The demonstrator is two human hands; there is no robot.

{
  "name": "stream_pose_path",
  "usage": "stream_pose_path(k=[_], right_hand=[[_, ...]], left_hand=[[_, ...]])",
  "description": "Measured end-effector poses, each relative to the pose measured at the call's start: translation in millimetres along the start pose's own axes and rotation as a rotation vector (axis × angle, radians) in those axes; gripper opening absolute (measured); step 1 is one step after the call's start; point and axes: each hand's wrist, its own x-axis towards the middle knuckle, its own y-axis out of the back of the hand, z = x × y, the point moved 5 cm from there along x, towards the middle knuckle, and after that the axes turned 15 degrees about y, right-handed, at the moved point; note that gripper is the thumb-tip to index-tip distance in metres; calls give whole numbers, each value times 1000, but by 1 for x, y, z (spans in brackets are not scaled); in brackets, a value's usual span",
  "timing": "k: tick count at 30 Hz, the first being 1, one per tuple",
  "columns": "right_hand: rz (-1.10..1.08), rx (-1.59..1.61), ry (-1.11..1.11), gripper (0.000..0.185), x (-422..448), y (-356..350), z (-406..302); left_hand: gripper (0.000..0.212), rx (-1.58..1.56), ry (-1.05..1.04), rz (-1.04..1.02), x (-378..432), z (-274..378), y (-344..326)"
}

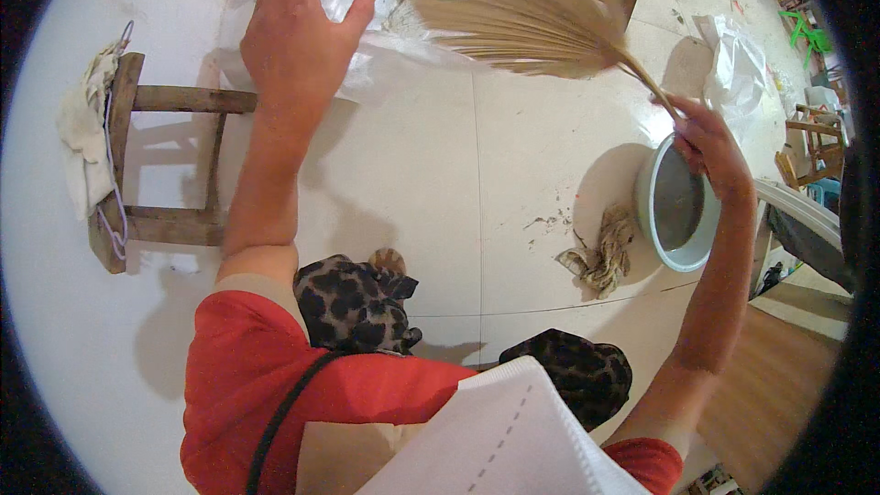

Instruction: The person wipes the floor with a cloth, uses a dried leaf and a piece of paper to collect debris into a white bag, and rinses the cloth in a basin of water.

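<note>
My right hand [715, 148] grips the stem of a dried palm-leaf fan [529, 20], with the thumb and fingers around it. Its pleated tan blade spreads up and to the left, over a sheet of translucent white plastic [405, 55], and its far edge runs out at the top of the picture. Thumb held apart, my left hand [302, 27] is over the same plastic with nothing visible in its grasp. The tips of some of its fingers are cut off by the upper border. Whether it touches the plastic I cannot tell.
Below my right hand stands a pale basin [653, 220] of murky water, beside a crumpled dirty rag [608, 254] on the tiled floor. A wooden stool [192, 100] at left bears a cloth [86, 130] and a wire hanger [110, 172]. A white plastic bag [735, 69] lies at upper right.
</note>
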Motion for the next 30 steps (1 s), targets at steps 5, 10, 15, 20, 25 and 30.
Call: stream_pose_path(k=[5, 10, 15, 20, 25, 30], right_hand=[[430, 432, 149, 38, -32, 30, 51], [683, 534, 383, 31, 32, -18, -13], [384, 774, 673, 14, 122, -39, -52], [567, 739, 638, 14, 179, -114, -86], [385, 881, 479, 16, 224, -208, -103], [426, 1092, 462, 10, 275, -281, -120]], left_hand=[[43, 342, -54, -2, 11, -18, -13], [38, 283, -158, 99, 12, -23, -13], [42, 141, 67, -366, 20, -59, -43], [35, -1277, 732, -617, 37, -71, -40], [35, -1657, 658, -735, 36, -54, -36], [36, -1658, 800, -653, 32, -55, -40]])
